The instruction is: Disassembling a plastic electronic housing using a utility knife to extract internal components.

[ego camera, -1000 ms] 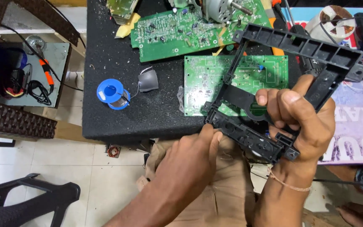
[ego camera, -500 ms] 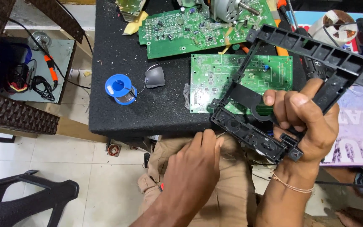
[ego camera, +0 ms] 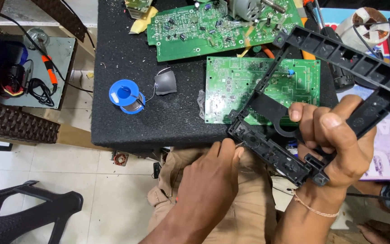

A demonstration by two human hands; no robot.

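Note:
My right hand (ego camera: 335, 135) grips a black plastic frame (ego camera: 339, 52), a rectangular open bracket, held tilted over the near edge of the black work mat (ego camera: 132, 131). My left hand (ego camera: 211, 174) has its fingertips pinched on something thin and light at the frame's near left corner, too small to tell. Behind the frame a green circuit board (ego camera: 231, 86) lies flat on the mat, and a larger green circuit board (ego camera: 195, 31) lies further back.
A blue solder spool (ego camera: 125, 96) and a small grey cap (ego camera: 165, 82) sit on the mat's left part. A soldering iron with orange grip (ego camera: 48, 68) rests on a side stand at left. A black plastic chair (ego camera: 28, 212) stands on the tiled floor.
The view has shifted so the mat and boards sit lower in the picture. My right hand keeps its hold on the frame; my left hand stays at the frame's near corner.

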